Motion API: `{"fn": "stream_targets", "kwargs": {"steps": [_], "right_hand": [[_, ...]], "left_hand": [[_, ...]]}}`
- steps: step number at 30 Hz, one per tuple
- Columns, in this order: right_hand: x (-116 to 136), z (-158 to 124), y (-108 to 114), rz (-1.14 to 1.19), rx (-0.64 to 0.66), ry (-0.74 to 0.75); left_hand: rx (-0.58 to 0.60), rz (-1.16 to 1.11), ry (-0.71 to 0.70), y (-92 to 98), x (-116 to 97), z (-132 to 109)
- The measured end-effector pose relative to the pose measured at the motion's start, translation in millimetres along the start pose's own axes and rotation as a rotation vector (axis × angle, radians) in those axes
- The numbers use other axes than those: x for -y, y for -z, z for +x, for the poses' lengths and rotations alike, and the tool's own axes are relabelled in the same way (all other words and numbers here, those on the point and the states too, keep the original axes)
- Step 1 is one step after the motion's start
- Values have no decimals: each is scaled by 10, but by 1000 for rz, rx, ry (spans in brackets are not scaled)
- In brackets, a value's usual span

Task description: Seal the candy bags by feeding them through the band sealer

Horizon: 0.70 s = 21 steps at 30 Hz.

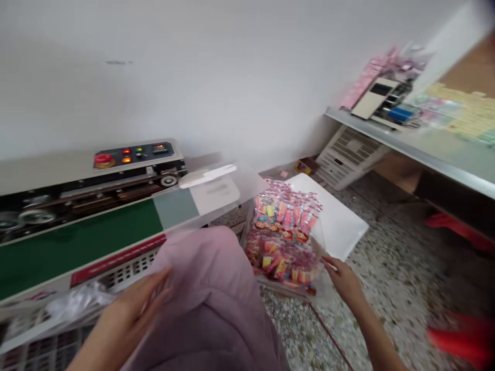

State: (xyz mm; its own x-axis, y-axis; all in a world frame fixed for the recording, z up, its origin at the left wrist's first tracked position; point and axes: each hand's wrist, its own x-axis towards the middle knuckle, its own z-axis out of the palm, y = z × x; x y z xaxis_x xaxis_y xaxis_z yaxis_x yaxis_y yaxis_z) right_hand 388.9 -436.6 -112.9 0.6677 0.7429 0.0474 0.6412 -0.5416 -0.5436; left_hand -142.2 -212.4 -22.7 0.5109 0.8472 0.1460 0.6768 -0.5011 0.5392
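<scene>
Checker: Right hand (344,281), position?

Recorder: Reaching out low to the right. Its fingers (328,262) touch the near corner of the clear bag (323,242) that holds the candy packets (286,232). The view is blurred, so I cannot tell whether the fingers pinch the plastic or only rest on it.

Checker: Where does the bag sit?

Recorder: At the left edge of a white board (340,221), low above the floor (386,288). It is just past the end of the sealing machine (88,201) and beside the pink-clad lap (216,299).

Checker: Left hand (131,309)?

Recorder: Open, fingers spread flat against the pink cloth, holding nothing. Crumpled clear film (73,304) lies just beside it, at the machine's near edge.

Checker: Handling judgement?

Recorder: The bag looks full and slack, with the packets heaped.
- A pinch at the corner alone would probably let the heap slump and spill.
- It would be better to gather the plastic well in from the corner, thumb on top, mouth kept upward.
- The left hand is free to support the bag from beneath.
- The panel lamps (127,153) above the green belt (77,245) are lit, so loose plastic should stay clear of the rollers.
</scene>
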Motion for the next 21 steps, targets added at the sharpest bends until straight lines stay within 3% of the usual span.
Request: {"fn": "stream_targets", "kwargs": {"steps": [2,4,7,9,13,17,21], "right_hand": [[-12,-103,-17,62,20,-4],[-29,-175,-9,127,14,-23],[-38,-192,21,221,3,-83],[-15,-144,22,290,23,-90],[67,94,-86,383,16,-69],[131,500,-295,365,-15,-94],[289,925,-504,278,4,-87]], "left_hand": [[49,-89,-171,-232,-758,441],[224,-138,-323,-518,-1366,774],[467,-181,-379,-990,-1866,1123],[603,-196,-360,-1288,-1960,1302],[664,-223,-285,-1760,-1866,1588],[615,-297,-136,-2072,-1734,1817],[474,-372,59,-2300,-1720,2083]]}}
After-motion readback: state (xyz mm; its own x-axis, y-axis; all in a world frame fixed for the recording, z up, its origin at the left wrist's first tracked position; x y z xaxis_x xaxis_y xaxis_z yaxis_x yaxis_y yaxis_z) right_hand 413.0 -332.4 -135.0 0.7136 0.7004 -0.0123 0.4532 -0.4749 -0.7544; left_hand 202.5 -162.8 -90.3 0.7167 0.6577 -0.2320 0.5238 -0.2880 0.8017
